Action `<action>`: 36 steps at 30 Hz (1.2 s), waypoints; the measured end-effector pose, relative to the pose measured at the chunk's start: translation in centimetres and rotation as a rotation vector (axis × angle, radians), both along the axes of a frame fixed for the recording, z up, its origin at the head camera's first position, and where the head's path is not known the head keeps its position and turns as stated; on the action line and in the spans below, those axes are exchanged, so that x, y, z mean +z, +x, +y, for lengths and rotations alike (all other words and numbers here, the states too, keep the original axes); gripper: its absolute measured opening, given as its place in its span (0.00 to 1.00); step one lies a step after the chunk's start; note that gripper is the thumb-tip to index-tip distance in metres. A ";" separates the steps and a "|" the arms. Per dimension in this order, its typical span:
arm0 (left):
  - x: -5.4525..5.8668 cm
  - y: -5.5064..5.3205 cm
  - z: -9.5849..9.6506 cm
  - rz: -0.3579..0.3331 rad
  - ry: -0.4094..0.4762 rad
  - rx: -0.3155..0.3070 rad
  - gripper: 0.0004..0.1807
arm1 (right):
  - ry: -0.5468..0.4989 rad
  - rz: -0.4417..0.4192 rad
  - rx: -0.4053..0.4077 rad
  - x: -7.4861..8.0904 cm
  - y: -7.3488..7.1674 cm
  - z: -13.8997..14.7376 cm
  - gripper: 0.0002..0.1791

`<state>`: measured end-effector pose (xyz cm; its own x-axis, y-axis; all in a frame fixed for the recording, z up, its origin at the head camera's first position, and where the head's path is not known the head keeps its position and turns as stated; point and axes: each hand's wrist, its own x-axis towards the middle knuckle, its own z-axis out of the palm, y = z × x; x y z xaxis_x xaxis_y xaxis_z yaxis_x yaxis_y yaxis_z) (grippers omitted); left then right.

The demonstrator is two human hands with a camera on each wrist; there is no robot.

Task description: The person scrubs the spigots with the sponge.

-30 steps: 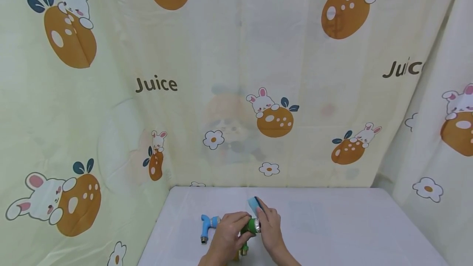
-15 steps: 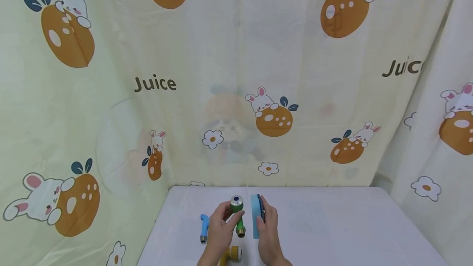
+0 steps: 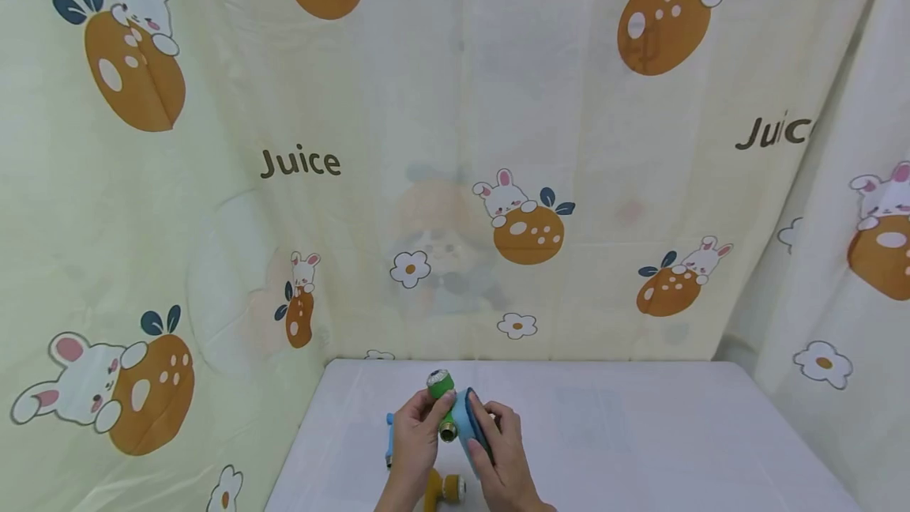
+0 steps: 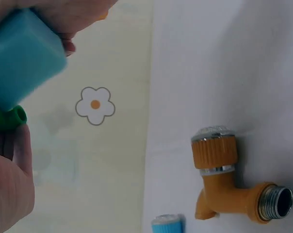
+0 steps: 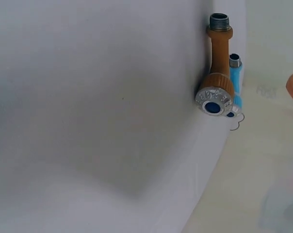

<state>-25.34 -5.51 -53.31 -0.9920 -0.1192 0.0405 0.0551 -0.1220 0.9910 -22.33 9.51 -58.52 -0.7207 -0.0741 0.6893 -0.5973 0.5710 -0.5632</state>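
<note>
In the head view my left hand [image 3: 415, 434] holds a green tap [image 3: 440, 384] above the table, its silver-capped knob up and its brass threaded end towards me. My right hand [image 3: 503, 449] grips a light blue sponge [image 3: 464, 419] with a dark blue back, its soft face right at the tap's body. From the left wrist, the sponge [image 4: 27, 56] overlaps the open end of the green tap [image 4: 9, 119]. Most of the tap's middle is hidden by the left fingers and thumb. Only bits of a hand show at the right wrist view's edge.
An orange-yellow tap [image 3: 449, 488] lies on the white table [image 3: 640, 433] just in front of the hands. Left of them is a blue tap [image 3: 389, 439], partly covered by the left hand. A patterned curtain [image 3: 597, 180] hangs along the table's back edge.
The left hand has turned the green tap, now knob up and leaning left. The sponge first drew away to the right, then came back against the tap, tilted.
</note>
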 end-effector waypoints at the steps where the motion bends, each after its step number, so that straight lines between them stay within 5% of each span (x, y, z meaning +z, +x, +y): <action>1: 0.1 0.0 0.0 -0.006 0.007 -0.010 0.23 | 0.003 -0.020 -0.027 0.1 -0.1 0.0 0.34; 14: -0.1 0.4 0.1 -0.051 0.094 -0.127 0.25 | 0.069 -0.178 -0.168 0.1 -1.0 0.9 0.30; 26: -0.3 0.6 0.7 -0.085 0.158 -0.115 0.28 | 0.042 -0.205 -0.193 -0.2 -1.8 1.1 0.27; 36: -0.4 0.7 0.9 -0.101 0.190 -0.112 0.28 | -0.025 -0.340 -0.131 0.0 -2.1 1.4 0.26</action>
<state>-24.60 -4.60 -53.72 -0.9974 -0.0042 -0.0723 -0.0676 -0.3069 0.9493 -24.39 10.95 -58.52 -0.9114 0.0482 0.4087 -0.2959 0.6136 -0.7321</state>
